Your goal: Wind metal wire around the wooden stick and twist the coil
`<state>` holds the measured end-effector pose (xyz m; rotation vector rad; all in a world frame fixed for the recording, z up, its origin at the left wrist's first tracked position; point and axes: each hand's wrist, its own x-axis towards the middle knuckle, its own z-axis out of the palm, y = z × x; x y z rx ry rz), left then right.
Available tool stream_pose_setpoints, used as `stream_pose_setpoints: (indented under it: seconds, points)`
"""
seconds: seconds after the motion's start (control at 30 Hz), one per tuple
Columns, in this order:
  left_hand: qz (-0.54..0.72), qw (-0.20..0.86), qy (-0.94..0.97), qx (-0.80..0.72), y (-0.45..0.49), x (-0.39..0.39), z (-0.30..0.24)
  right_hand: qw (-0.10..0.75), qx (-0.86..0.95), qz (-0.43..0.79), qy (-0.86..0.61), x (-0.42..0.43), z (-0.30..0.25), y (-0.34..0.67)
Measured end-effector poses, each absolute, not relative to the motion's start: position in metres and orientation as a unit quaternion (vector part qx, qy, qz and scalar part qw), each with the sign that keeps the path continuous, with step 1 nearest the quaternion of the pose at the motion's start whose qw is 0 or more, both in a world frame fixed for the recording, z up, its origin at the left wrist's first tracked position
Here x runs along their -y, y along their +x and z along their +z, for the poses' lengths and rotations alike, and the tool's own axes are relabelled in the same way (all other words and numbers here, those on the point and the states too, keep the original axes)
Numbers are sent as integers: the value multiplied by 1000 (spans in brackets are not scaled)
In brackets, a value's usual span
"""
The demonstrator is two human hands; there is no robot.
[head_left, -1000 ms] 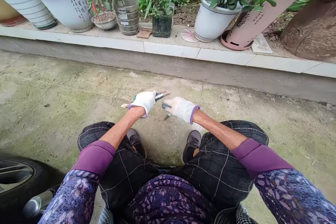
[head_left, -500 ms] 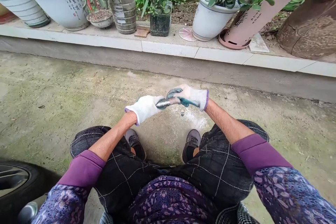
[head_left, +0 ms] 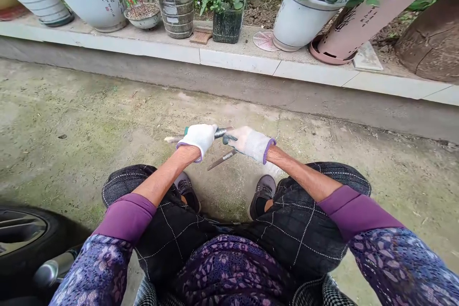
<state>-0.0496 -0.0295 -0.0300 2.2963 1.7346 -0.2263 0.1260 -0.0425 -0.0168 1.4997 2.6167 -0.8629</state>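
- Just left of frame centre, toward 9 o'clock, the left hand [head_left: 198,137] had the first rod [head_left: 221,132] held above the concrete ground [head_left: 143,114].
- Left grip: wrapped fully round it, thumb side at 3 o'clock. Pale end stuck out at 9, ribbed metal section at 3.
- Right hand [head_left: 249,143], just past centre at 3–4 o'clock: fingers curled, seemingly closed on the second rod [head_left: 220,160], which slanted out toward 8. Finger wrap underneath was hidden.
- First rod's 3 o'clock end reached the right fingertips [head_left: 229,139]; couldn't tell if touching.
- Handling, my read: both rods stiff, light enough for one hand each, not fragile. No visible bend.
- Ribbed metal probably gave bite; smoother brown lengths likelier to slip. Gloves [head_left: 260,147] likely helped, coated fingers especially.
- Best hold, I judged: mid-shaft on the first, up by the ribs on the second, fingers clear of the free tips.
- Potted plants sat on the ledge [head_left: 236,60] at 12, well apart from the hands.
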Motion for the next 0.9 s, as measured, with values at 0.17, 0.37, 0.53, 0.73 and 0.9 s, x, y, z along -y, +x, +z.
stream_pose_setpoints:
  seconds: [0.17,0.37,0.53,0.73,0.9]
  points:
    - [-128,136,819,-543,-38,30,-36,26,-835,-224,502,36,-6,139]
    - [-61,247,814,-522,-41,33,-17,-119,-751,-407,506,23,1,153]
    - [-19,283,813,-509,-46,51,-1,-127,-657,-569,478,25,-3,163]
    - [57,276,802,-527,-49,57,4,-139,-568,-668,460,24,-24,157]
    - [133,275,776,-552,-54,48,-5,-203,-583,-618,486,29,-20,137]
